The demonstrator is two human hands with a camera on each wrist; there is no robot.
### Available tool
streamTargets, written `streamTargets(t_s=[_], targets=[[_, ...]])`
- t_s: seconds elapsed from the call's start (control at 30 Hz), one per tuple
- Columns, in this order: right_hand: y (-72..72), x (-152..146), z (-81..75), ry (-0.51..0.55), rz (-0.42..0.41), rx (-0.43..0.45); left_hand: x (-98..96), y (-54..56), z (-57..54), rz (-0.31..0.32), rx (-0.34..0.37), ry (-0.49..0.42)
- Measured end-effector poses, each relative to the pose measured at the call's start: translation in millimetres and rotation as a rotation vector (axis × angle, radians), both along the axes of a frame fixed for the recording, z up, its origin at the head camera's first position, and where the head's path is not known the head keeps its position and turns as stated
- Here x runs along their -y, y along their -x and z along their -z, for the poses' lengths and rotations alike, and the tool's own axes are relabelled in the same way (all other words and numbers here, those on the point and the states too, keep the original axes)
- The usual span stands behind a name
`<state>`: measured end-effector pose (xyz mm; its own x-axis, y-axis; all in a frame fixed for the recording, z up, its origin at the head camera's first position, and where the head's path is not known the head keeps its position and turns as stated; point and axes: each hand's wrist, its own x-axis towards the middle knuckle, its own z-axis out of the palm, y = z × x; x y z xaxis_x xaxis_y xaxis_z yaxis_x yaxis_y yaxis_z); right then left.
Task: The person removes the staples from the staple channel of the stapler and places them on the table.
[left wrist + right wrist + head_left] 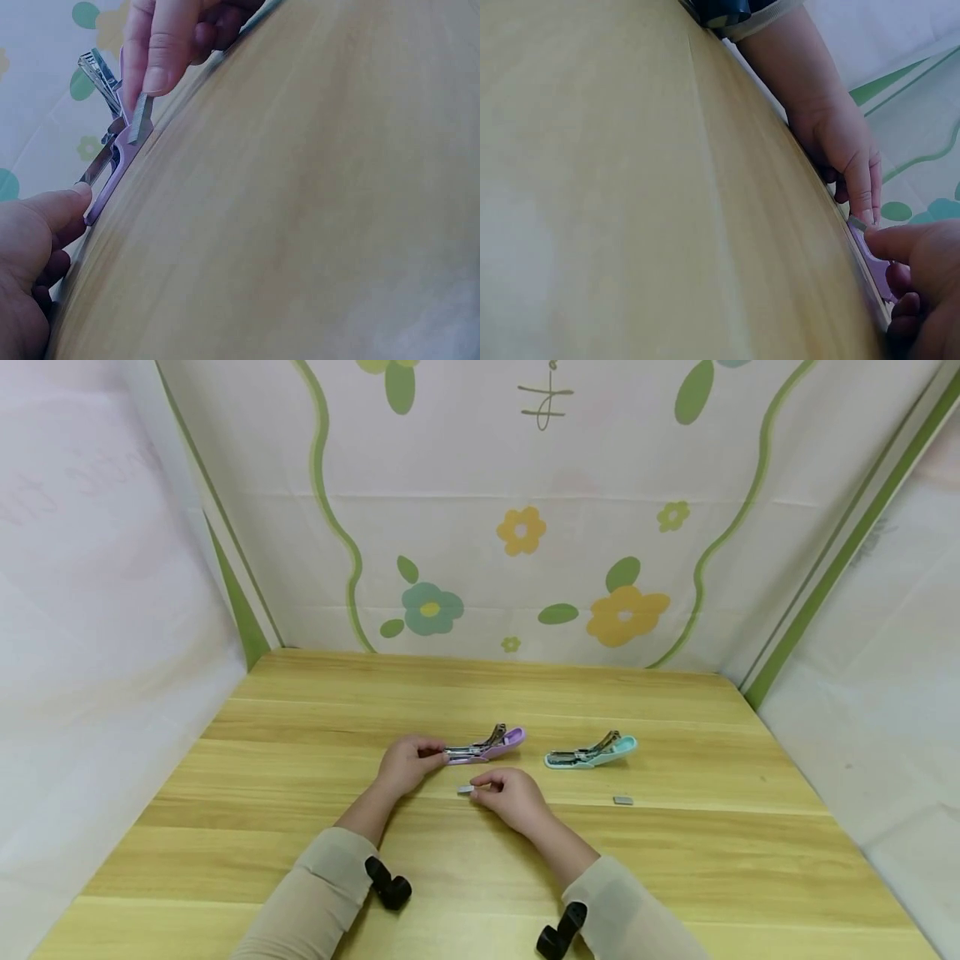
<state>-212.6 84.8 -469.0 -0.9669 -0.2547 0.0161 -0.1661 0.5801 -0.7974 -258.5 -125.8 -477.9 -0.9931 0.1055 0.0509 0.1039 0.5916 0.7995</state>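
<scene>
My left hand (405,766) pinches the near end of a purple stapler (480,751), whose top arm is swung up so the metal magazine shows. Between thumb and fingertips, my right hand (516,799) holds a short grey strip of staples (465,790) just in front of that stapler. The left wrist view shows the strip (140,120) pointing down, overlapping the purple body (124,154). In the right wrist view, the right fingers largely cover the stapler (870,259).
To the right stands a mint-green stapler (588,757), also opened up. A second staple strip (623,800) lies in front of it on the wooden table (720,860). Flower-printed cloth (525,460) hangs behind the table's back edge, with more cloth at both sides.
</scene>
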Motion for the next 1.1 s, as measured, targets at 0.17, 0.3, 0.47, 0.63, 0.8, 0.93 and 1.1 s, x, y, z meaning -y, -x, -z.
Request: streamTargets(t_s=[0.17, 0.3, 0.47, 0.63, 0.8, 0.93, 1.1], targets=[[-2.1, -2.9, -1.1, -0.037, 0.002, 0.014, -0.1, 0.5, 0.4, -0.002, -0.004, -0.007], [-2.5, -2.7, -2.4, -0.063, -0.004, 0.031, -0.3, 1.0, 0.8, 0.001, -0.009, -0.012], [-2.4, -2.2, -4.3, -0.084, 0.002, 0.066, -1.1, 1.8, 1.6, 0.000, -0.007, -0.021], [-1.6, -2.1, -4.5, -0.097, 0.004, 0.081, -1.3, 1.7, 2.1, 0.003, -0.010, -0.010], [-1.9, -2.6, -4.8, -0.102, 0.003, 0.087, -2.2, 1.2, 2.0, -0.003, -0.008, -0.004], [-2.6, -3.4, -3.5, -0.092, -0.008, 0.090, -2.1, 0.6, 3.6, -0.010, -0.006, -0.006], [-2.8, -5.8, 0.1, -0.060, -0.014, 0.100, -1.5, -0.9, 6.2, -0.018, -0.001, -0.025]])
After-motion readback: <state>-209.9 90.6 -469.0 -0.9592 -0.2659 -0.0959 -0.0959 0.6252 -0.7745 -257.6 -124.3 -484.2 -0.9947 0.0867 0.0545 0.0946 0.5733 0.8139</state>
